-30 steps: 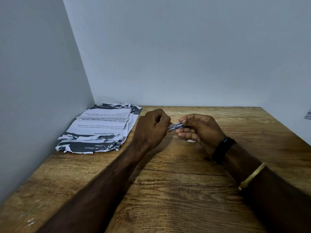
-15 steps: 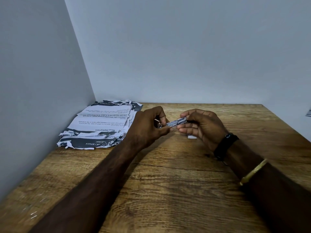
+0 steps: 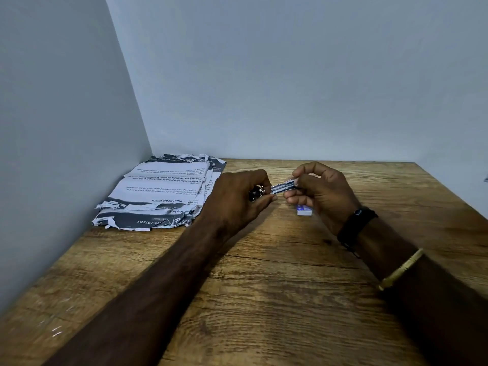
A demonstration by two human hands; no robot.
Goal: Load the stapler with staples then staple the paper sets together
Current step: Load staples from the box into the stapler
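Note:
A small silver stapler (image 3: 283, 187) is held just above the wooden table (image 3: 264, 286), spanning the gap between my hands. My left hand (image 3: 237, 202) grips its left end, where a dark shiny metal part shows between the fingers. My right hand (image 3: 320, 191) pinches the right end of the silver bar with thumb and fingertips. A little white and blue staple box (image 3: 303, 210) lies on the table under my right hand. The pile of torn printed paper sets (image 3: 161, 194) lies at the back left, next to my left hand.
Grey walls close the table at the left and back, and the paper pile sits in that corner. My right wrist wears a black band (image 3: 356, 225) and a gold bangle (image 3: 401, 268). The table's right edge runs diagonally at the far right.
My hands have drawn slightly apart, showing more of the silver bar between them. My left fingers have loosened, exposing the stapler's dark end. The staple box shows more fully under my right hand.

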